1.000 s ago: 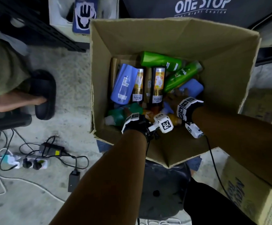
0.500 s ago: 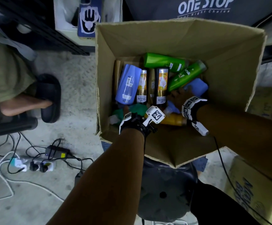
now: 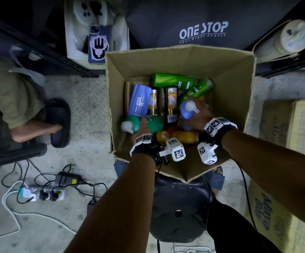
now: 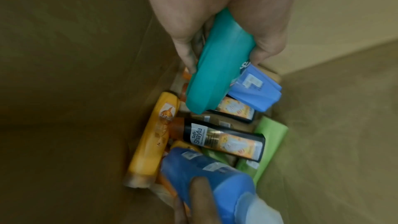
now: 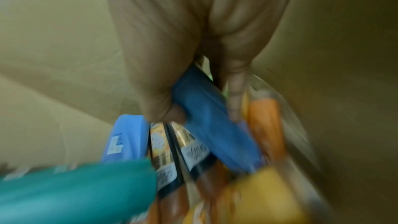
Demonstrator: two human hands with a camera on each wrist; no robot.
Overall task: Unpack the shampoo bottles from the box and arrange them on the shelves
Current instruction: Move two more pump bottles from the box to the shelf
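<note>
An open cardboard box (image 3: 184, 59) holds several shampoo bottles lying flat. My left hand (image 3: 144, 127) grips a teal bottle with a white cap (image 3: 137, 123) near the box's left wall; the left wrist view shows fingers and thumb wrapped round this teal bottle (image 4: 217, 72). My right hand (image 3: 201, 114) grips a blue bottle with a white cap (image 3: 187, 109), lifted above the pile; the blurred right wrist view shows the blue bottle (image 5: 213, 125) between thumb and fingers. Green (image 3: 173, 82), black-and-gold (image 3: 171, 105), light blue (image 3: 139, 99) and yellow (image 3: 182, 136) bottles remain below.
The box sits on a dark stool (image 3: 179, 207). A power strip with cables (image 3: 42, 193) lies on the floor to the left, beside another person's foot in a black slipper (image 3: 57, 123). More cartons (image 3: 292, 128) stand on the right. Dark shelving (image 3: 38, 50) runs upper left.
Both hands have closed on bottles and raised them: the left lifted the teal bottle toward the box's left wall, the right pulled the blue bottle up from the pile.
</note>
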